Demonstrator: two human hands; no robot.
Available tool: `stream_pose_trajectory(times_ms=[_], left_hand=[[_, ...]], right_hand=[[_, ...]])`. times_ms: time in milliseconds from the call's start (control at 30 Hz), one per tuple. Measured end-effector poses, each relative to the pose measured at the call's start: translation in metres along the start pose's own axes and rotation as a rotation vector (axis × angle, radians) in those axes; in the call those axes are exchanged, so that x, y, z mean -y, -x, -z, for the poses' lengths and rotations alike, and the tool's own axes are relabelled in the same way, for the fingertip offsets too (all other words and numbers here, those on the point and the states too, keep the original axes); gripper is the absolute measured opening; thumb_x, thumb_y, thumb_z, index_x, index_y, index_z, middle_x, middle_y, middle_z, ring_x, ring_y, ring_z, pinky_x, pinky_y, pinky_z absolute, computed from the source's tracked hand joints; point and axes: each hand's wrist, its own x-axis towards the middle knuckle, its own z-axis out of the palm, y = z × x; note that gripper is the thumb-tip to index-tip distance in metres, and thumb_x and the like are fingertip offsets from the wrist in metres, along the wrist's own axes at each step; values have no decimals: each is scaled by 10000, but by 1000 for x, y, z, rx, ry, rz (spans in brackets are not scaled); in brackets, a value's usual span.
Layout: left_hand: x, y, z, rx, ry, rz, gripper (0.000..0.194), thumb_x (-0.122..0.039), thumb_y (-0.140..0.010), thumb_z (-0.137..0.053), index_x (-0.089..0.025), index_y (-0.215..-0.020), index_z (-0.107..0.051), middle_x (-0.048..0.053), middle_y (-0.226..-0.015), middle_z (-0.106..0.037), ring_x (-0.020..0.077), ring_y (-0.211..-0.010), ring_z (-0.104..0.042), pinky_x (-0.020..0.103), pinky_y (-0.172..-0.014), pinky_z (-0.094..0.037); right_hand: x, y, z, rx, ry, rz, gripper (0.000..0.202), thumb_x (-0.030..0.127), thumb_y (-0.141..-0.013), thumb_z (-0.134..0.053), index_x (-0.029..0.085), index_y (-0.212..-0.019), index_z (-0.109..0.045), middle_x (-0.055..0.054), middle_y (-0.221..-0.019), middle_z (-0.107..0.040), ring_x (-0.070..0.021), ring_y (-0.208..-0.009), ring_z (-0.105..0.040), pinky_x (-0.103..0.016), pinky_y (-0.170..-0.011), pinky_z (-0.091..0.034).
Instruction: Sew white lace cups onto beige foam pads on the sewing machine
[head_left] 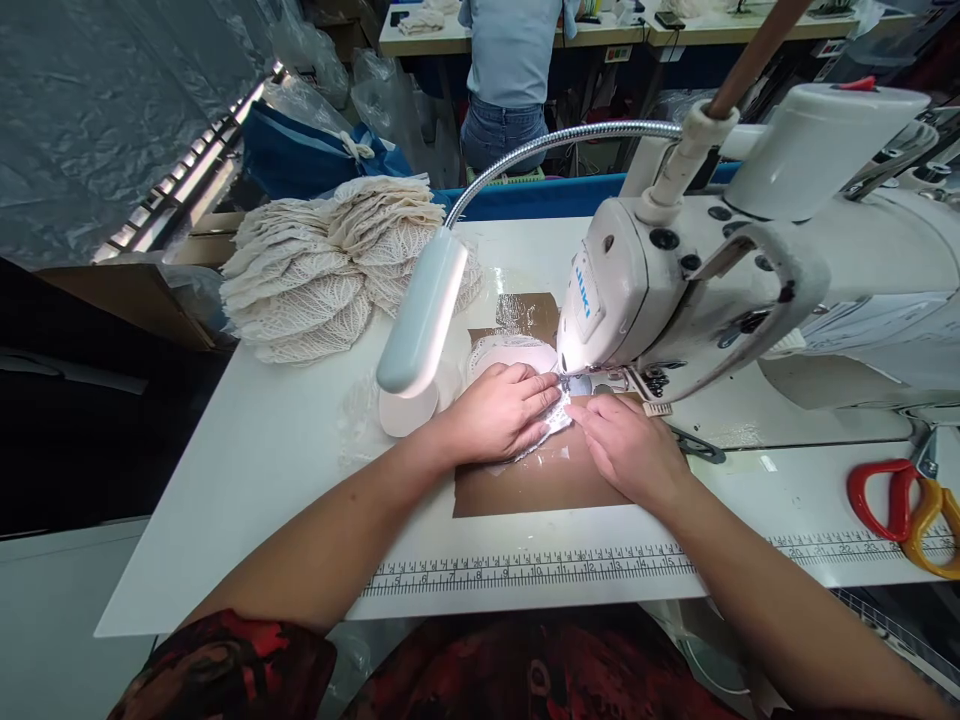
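— Head view first: what do we record at the needle?

— We find both hands flat on a small lace piece (553, 418), pale and openwork, lying under the head of the white sewing machine (660, 290). Our left hand (499, 412) rests palm down, fingers spread and pressing the piece from the left. Our right hand (626, 445) lies just beside it, fingers extended, tips touching the lace near the presser foot. Neither hand is closed around anything; both press rather than grasp.

— And beneath the lace?

— We note a brown, smooth rectangular patch (540, 480) set on the white table (255, 480), glossy where the light strikes it. A printed ruler strip (540, 570) runs along the near edge.

— Surroundings?

— We log a stack of cream lace pieces (330, 265), rounded and leaf-veined, heaped at the far left of the table, well apart from the hands. A lamp (424, 315) with an oblong white head on a ribbed metal gooseneck hangs just above the left hand. Scissors (907, 505) with red and yellow loop handles lie at the far right. Behind the table a person (510, 80) in a light blue top and jeans stands facing away.
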Motion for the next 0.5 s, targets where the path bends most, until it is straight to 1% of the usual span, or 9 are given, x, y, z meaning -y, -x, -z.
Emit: stream_pose_trajectory(times_ms=[133,200,367,433,500], left_hand=[[3,0,-3,-21,-29,45,473,-379,-965,-429,-90,-1313,-569,156,-1363,-567,301,-1086,-536,440,-891,-430],[4,1,-5,-30,-36,65,470,-377,-964,-436,-97,-1319,-565,164,-1361,-565,309,-1114,-527,448,-903,-427],[3,3,-5,-40,-25,107,471,-380,-957,-445,-105,-1321,-562,168,-1390,-538,325,-1215,-484,464,-972,-402],[3,4,-4,-49,-30,128,486,-397,-953,-446,-111,-1331,-553,165,-1418,-510,334,-1266,-447,480,-1015,-373],[3,5,-3,-57,-34,169,508,-432,-948,-449,-118,-1335,-550,157,-1432,-497,348,-1306,-409,496,-1050,-341]], right_hand=[[4,-4,0,83,39,-96,417,106,-866,-448,225,-1190,-680,-44,-860,-693,-198,-764,-562,-313,-574,-322],[5,-5,-1,102,52,-119,429,106,-868,-446,235,-1208,-673,-48,-846,-692,-201,-748,-563,-317,-578,-319],[4,-5,-2,71,15,-105,423,114,-865,-454,215,-1212,-675,-51,-880,-709,-200,-759,-585,-308,-628,-362],[2,-4,0,52,-13,-95,388,151,-898,-442,212,-1199,-679,-50,-934,-720,-191,-779,-599,-299,-651,-384],[-3,-2,7,35,-19,-141,351,214,-933,-439,224,-1184,-684,-53,-1001,-721,-187,-805,-613,-290,-665,-401]])
